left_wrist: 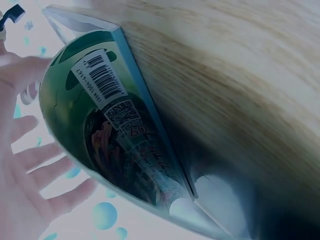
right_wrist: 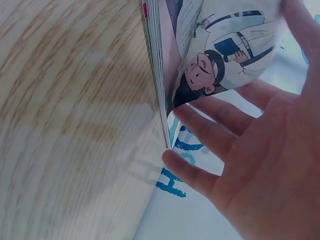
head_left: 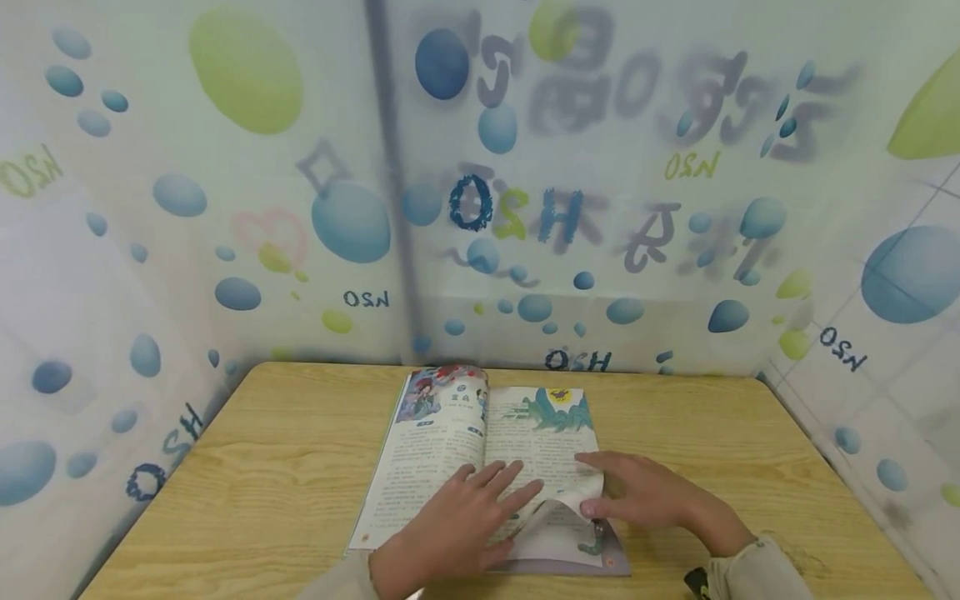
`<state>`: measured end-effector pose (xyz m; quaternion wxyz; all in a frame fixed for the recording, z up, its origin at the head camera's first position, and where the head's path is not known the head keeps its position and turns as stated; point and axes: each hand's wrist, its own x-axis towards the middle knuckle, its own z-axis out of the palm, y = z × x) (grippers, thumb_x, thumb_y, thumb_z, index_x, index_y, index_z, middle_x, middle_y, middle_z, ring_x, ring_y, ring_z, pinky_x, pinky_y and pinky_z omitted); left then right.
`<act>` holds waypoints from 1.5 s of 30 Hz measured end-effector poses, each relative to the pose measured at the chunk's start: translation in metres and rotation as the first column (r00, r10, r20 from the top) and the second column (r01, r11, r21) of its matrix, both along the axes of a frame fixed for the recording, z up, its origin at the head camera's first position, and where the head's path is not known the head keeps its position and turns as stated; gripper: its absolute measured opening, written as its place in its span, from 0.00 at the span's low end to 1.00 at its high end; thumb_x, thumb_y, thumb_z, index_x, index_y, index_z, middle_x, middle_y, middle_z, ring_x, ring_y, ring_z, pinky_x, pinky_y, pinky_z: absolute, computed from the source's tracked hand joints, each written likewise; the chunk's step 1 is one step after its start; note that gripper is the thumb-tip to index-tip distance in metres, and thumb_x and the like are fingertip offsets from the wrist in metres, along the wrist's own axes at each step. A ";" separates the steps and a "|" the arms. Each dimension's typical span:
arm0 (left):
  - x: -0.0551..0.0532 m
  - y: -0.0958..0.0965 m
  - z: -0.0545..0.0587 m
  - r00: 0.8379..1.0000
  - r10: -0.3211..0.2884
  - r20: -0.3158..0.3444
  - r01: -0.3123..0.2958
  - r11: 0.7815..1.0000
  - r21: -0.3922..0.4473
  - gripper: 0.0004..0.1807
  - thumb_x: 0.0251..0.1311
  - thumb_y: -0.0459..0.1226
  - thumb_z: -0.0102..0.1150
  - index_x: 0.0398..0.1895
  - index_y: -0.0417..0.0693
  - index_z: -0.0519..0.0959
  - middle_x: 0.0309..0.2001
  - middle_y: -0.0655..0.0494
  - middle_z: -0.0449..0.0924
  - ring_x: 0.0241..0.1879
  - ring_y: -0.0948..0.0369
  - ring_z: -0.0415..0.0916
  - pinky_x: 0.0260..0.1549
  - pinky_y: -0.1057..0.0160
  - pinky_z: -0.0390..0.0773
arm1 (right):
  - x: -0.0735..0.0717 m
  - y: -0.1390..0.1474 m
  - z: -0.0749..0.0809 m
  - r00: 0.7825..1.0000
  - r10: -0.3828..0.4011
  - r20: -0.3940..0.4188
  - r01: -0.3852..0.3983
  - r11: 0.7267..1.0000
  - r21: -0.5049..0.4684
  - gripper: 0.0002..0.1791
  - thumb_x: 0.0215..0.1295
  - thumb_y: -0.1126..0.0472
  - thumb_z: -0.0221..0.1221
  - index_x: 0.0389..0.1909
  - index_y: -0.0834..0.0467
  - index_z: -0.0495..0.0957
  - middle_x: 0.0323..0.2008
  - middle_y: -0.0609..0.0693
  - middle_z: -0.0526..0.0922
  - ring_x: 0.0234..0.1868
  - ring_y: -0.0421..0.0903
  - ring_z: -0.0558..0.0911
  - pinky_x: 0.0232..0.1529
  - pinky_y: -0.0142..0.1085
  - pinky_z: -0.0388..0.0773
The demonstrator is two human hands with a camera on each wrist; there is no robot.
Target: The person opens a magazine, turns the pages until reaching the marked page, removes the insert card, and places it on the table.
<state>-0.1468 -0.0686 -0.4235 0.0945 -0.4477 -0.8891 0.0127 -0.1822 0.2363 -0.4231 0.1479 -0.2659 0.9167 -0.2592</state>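
Observation:
A magazine (head_left: 431, 467) lies open on the table. Its right-hand page (head_left: 555, 454) has its lower edge raised in a curl, with another page (head_left: 555, 542) showing beneath. My left hand (head_left: 468, 521) lies spread over the lower middle near the spine. In the left wrist view this hand (left_wrist: 35, 170) is beside the bowed back cover (left_wrist: 75, 120), which carries a barcode. My right hand (head_left: 652, 492) touches the raised page at its right edge, thumb and forefinger apart. In the right wrist view its extended fingers (right_wrist: 215, 120) reach behind the page with a cartoon figure (right_wrist: 225, 60).
The wooden table (head_left: 262, 467) extends to both sides of the magazine. Behind it and at both sides hang pale curtains (head_left: 315, 167) printed with blue and green drops and lettering. A small black object (head_left: 697, 582) sits by my right sleeve (head_left: 761, 571).

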 end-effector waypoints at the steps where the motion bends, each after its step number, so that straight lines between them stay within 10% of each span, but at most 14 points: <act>1: 0.000 0.000 0.001 1.000 -0.008 -0.003 0.008 1.000 0.013 0.41 0.60 0.56 0.64 0.76 0.63 0.60 0.74 0.52 0.62 0.69 0.54 0.66 0.53 0.48 0.78 | 0.000 0.000 0.001 1.000 -0.012 0.004 0.012 1.000 -0.006 0.40 0.67 0.35 0.56 0.70 0.58 0.69 0.67 0.59 0.72 0.68 0.64 0.69 0.63 0.64 0.64; 6: 0.002 0.000 0.003 0.991 -0.076 -0.112 0.080 0.997 0.025 0.43 0.61 0.49 0.66 0.78 0.65 0.57 0.80 0.54 0.43 0.78 0.54 0.45 0.63 0.46 0.69 | 0.002 -0.002 0.002 0.998 -0.064 0.009 0.064 0.997 -0.036 0.33 0.75 0.40 0.48 0.72 0.56 0.66 0.69 0.59 0.70 0.70 0.64 0.66 0.64 0.65 0.62; 16: 0.005 0.001 0.002 0.952 -0.179 -0.247 0.156 0.982 -0.110 0.37 0.65 0.46 0.62 0.77 0.63 0.60 0.80 0.56 0.46 0.78 0.55 0.41 0.70 0.46 0.58 | 0.005 -0.004 0.003 0.994 -0.109 0.032 0.112 0.987 -0.113 0.32 0.81 0.46 0.29 0.76 0.59 0.57 0.75 0.59 0.59 0.74 0.63 0.58 0.69 0.63 0.53; 45: 0.002 -0.007 0.001 0.960 -0.136 -0.246 0.080 0.970 -0.228 0.25 0.62 0.48 0.63 0.64 0.63 0.76 0.75 0.56 0.59 0.78 0.54 0.45 0.73 0.42 0.44 | 0.008 0.005 -0.001 0.986 -0.161 -0.044 0.160 0.987 -0.032 0.47 0.70 0.39 0.54 0.80 0.54 0.44 0.78 0.59 0.50 0.74 0.67 0.57 0.65 0.67 0.59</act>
